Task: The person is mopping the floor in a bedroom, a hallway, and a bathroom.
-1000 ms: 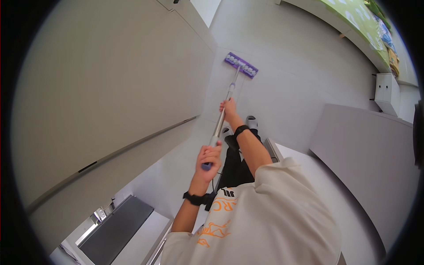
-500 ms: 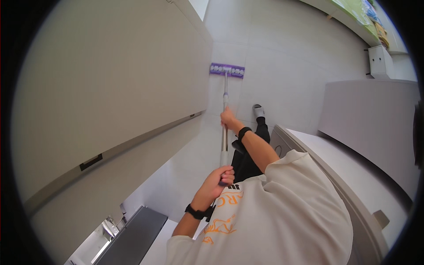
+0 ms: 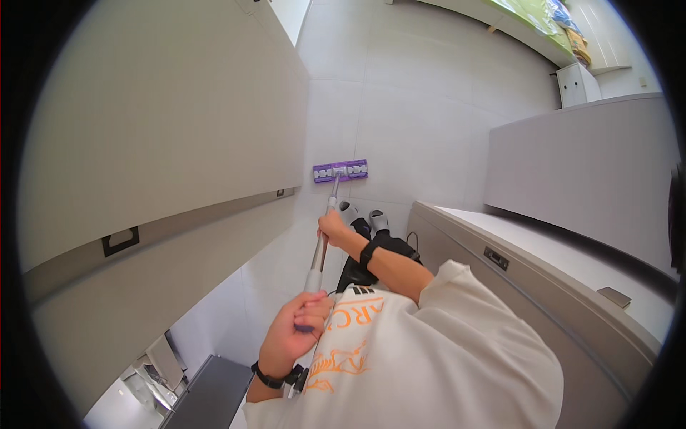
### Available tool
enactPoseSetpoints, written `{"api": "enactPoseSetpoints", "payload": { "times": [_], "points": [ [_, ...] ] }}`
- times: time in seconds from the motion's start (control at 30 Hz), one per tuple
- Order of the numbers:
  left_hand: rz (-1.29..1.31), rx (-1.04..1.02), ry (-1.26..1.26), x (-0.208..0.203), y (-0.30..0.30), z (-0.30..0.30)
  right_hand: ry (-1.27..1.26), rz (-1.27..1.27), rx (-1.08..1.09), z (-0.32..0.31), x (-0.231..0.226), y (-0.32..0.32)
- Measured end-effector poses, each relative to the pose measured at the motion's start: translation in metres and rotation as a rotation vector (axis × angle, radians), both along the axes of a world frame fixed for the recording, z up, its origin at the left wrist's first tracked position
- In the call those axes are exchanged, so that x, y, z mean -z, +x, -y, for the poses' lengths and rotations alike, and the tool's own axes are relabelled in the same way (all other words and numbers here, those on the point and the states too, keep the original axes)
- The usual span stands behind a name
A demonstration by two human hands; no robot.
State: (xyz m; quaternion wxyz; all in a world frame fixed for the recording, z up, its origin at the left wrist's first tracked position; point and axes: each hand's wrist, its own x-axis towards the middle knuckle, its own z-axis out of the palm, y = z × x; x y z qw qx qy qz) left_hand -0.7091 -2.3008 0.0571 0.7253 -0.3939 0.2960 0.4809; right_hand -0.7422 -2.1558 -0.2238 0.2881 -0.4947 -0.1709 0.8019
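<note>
A flat mop lies across my front, its purple and white mop head [image 3: 340,171] resting on the pale tiled floor just beyond my feet. The slim metal pole [image 3: 319,250] runs from the head back toward my body. Partway down it, my right hand [image 3: 334,227] is closed around the pole. At the upper end, close to my shirt, my left hand [image 3: 299,323] wraps the mop's grip, and a dark end piece shows beneath the fingers. Dark wristbands sit on both wrists.
A tall beige cabinet or door panel [image 3: 179,107] stands along the left. On the right are a beige door panel [image 3: 514,286] with a lock and a grey panel [image 3: 579,157]. A bed edge [image 3: 525,28] and small white cabinet [image 3: 577,86] stand far right. A sink area is lower left.
The mop head has come back toward my feet, and both hands have shifted left and lower in the picture. My view has turned slightly, and both shoes now show.
</note>
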Motion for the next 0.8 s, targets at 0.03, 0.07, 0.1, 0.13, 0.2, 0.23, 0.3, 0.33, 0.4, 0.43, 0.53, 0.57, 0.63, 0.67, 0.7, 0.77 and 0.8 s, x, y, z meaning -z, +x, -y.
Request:
{"api": "enactPoseSetpoints", "payload": {
  "times": [0.03, 0.07, 0.1, 0.13, 0.2, 0.23, 0.3, 0.33, 0.4, 0.43, 0.53, 0.57, 0.63, 0.67, 0.7, 0.77, 0.8],
  "points": [
    [0.016, 0.095, 0.015, 0.006, 0.005, -0.013, -0.013, 0.017, 0.037, -0.022, 0.009, 0.016],
    [0.033, 0.169, -0.004, 0.012, 0.012, 0.001, 0.021, 0.012, 0.056, -0.017, 0.026, 0.036],
    [0.048, 0.185, -0.052, 0.019, 0.018, 0.011, 0.055, 0.004, 0.075, -0.006, 0.041, 0.055],
    [-0.008, 0.269, -0.022, 0.031, 0.025, 0.020, -0.039, -0.055, 0.147, 0.015, 0.044, 0.072],
    [-0.134, 0.449, 0.087, 0.065, 0.047, 0.018, -0.134, -0.101, 0.243, 0.017, 0.061, 0.119],
    [-0.150, 0.505, 0.090, 0.068, 0.030, -0.013, -0.122, -0.130, 0.354, -0.014, 0.060, 0.111],
    [-0.317, 0.670, 0.205, 0.092, 0.036, -0.036, -0.141, -0.121, 0.431, -0.021, 0.082, 0.126],
    [-0.317, 0.685, 0.210, 0.098, 0.027, -0.058, -0.131, -0.141, 0.504, -0.042, 0.083, 0.126],
    [-0.106, 0.601, 0.159, 0.131, 0.024, -0.070, -0.132, -0.132, 0.552, -0.048, 0.101, 0.145],
    [-0.086, 0.596, 0.154, 0.149, 0.030, -0.072, -0.124, -0.126, 0.603, -0.047, 0.114, 0.161],
    [0.011, 0.534, 0.209, 0.147, 0.025, -0.085, -0.137, -0.069, 0.647, -0.051, 0.116, 0.176],
    [0.020, 0.529, 0.205, 0.150, 0.023, -0.086, -0.150, -0.020, 0.641, -0.050, 0.118, 0.179],
    [0.168, 0.428, 0.134, 0.158, 0.021, -0.085, -0.143, 0.099, 0.590, -0.045, 0.123, 0.184],
    [0.177, 0.426, 0.129, 0.157, 0.021, -0.081, -0.133, 0.206, 0.542, -0.041, 0.127, 0.187],
    [0.176, 0.360, 0.088, 0.153, 0.021, -0.074, -0.138, 0.214, 0.541, -0.034, 0.131, 0.185],
    [0.169, 0.311, 0.048, 0.134, 0.011, -0.065, -0.038, 0.292, 0.390, -0.024, 0.130, 0.169],
    [0.180, 0.270, 0.023, 0.125, 0.001, -0.055, -0.040, 0.290, 0.397, -0.017, 0.127, 0.156]
  ]
}}
